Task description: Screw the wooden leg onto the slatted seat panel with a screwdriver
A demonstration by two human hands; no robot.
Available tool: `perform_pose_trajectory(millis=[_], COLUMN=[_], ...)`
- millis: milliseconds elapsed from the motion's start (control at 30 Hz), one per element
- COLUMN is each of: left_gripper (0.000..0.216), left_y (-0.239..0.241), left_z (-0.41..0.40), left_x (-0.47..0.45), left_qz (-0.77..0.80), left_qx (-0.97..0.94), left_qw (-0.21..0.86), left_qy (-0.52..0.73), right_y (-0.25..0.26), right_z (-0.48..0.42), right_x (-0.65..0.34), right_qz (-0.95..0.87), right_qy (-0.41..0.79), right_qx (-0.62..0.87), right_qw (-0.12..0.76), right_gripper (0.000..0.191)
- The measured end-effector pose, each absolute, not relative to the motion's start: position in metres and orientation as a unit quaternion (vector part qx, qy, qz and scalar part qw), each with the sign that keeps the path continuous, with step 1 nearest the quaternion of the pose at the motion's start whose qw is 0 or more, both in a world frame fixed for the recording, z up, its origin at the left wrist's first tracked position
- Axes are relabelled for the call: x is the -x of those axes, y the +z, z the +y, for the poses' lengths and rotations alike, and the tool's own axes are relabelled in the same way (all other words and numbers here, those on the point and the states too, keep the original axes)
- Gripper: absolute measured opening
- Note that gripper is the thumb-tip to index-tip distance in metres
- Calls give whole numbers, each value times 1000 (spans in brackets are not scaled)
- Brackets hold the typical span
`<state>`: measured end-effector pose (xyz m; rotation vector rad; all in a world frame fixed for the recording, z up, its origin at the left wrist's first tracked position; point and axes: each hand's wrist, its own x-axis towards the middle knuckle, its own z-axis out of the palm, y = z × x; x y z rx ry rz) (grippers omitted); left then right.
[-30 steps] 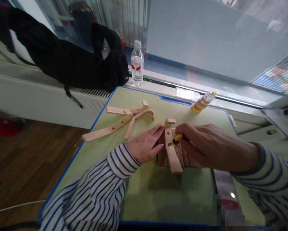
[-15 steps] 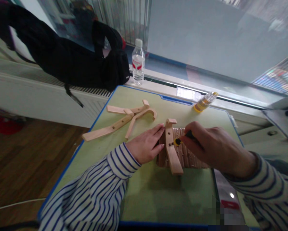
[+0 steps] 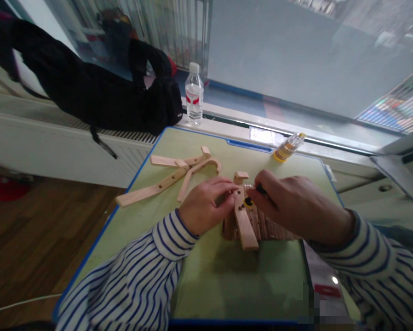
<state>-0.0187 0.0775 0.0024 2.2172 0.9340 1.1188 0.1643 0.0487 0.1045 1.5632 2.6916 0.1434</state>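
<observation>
A pale wooden hooked piece [image 3: 247, 230] with dark holes lies across a brown ribbed block [image 3: 273, 227] on the table. My left hand [image 3: 203, 202] is at the left edge of the wooden piece, thumb and forefinger pinched together near its upper hole; what is between the fingertips is too small to make out. Wrapped in my right hand [image 3: 299, 207] is a black and yellow screwdriver [image 3: 249, 202], its yellow end by the wooden piece's middle holes. My fingers hide most of its handle, and its tip is not clear.
Several similar wooden pieces [image 3: 172, 178] lie at the table's left. A yellow-capped glue bottle [image 3: 287, 148] stands at the back edge. Beyond the table are a water bottle [image 3: 194, 96] and a black bag [image 3: 103, 92] on the sill. The table [image 3: 199, 276] has a blue rim.
My left hand has lifted from lying flat beside the block to a pinch at the wooden piece. The right hand, still holding the screwdriver, has shifted slightly left and up.
</observation>
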Motion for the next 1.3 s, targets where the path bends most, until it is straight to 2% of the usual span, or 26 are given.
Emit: perform_pose_trajectory(millis=[100,233,467,833,1133,1300], left_gripper=[22,21,18,21,17,20], left_y=[4,4,9,0,-3,2], left_z=[71,65,63,67,70,70], left_x=[10,5,1,0,1,3], left_qz=[308,315,356,357,329,299], left_qx=[-782,-752,-737,-724,-716,-753], left_qw=[308,340,324,338,353,358], left_qy=[446,468,474,484,505,464], right_y=[106,107,111,130,114,109], right_z=[49,47,44,51,49,43], right_x=[-162,-157,-148,-166,-172,-171], right_qz=[868,869,858,910,924,914], right_qy=[57,80,88,-62,-32,5], right_qx=[-493,-488,-504,-410,-378,-401], right_qw=[12,19,37,-18,-41,-63], right_gripper=[39,37,36,31,27,29])
